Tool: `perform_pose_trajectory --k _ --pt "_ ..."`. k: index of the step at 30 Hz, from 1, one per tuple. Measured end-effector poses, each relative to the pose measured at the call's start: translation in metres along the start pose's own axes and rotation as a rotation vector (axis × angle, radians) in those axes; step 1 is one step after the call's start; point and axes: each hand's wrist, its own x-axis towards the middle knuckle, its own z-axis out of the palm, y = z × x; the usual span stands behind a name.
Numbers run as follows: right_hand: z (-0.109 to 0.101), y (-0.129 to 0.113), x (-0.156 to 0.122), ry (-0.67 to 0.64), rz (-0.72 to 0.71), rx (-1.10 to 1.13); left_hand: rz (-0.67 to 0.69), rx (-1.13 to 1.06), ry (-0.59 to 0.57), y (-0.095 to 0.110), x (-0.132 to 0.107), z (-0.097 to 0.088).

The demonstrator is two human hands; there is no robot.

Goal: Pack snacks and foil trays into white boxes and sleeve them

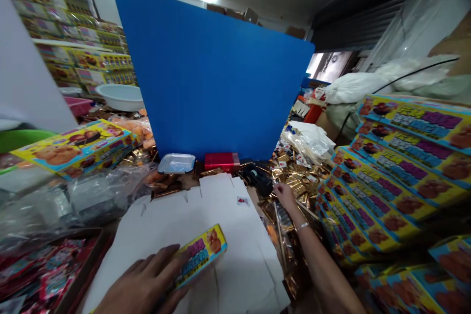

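My left hand [142, 282] lies near the bottom of the head view, fingers wrapped on a small yellow snack box [200, 254] that rests on flat white cardboard sheets [206, 206]. My right hand [285, 195] reaches forward to the right, into a heap of gold-wrapped packets [301, 176], beside a black tape dispenser [259, 179]. Its fingers curl down onto the packets; what they grip I cannot make out. A thin bracelet circles that wrist.
A tall blue board [209, 73] stands behind the work area, with a clear plastic tray [177, 163] and a red box [221, 161] at its foot. Stacks of yellow boxes [397, 167] fill the right; more lie at left [73, 144]. A tray of red packets [40, 270] sits bottom left.
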Motion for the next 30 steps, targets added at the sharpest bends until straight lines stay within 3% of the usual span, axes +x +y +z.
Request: perform_pose_trajectory --k 4,6,8,11,14,18,23,26,30 --pt "0.004 -0.050 -0.046 -0.009 -0.100 0.145 -0.073 0.011 -0.094 0.013 0.005 -0.016" --pt "0.018 -0.080 -0.088 -0.095 -0.115 0.239 -0.138 -0.011 -0.148 0.021 0.005 -0.020" --pt "0.037 -0.111 -0.138 -0.259 -0.110 0.372 -0.170 -0.047 -0.144 0.027 0.002 -0.019" --pt "0.072 -0.149 -0.211 -0.420 0.049 0.552 -0.196 -0.080 -0.066 0.032 -0.005 -0.011" --pt "0.105 -0.163 -0.251 -0.373 0.152 0.594 -0.207 -0.117 -0.035 0.033 -0.009 -0.010" --pt "0.121 -0.158 -0.257 -0.363 0.155 0.533 -0.176 -0.220 -0.066 0.037 0.002 -0.021" --pt "0.120 -0.149 -0.254 -0.414 0.115 0.573 -0.386 0.002 -0.136 0.046 0.032 -0.028" --pt "0.117 -0.145 -0.254 -0.368 -0.038 0.299 -0.372 -0.013 -0.170 0.041 0.039 -0.027" --pt "0.099 -0.145 -0.241 -0.290 -0.315 -0.100 -0.326 -0.019 -0.218 0.041 0.035 -0.022"
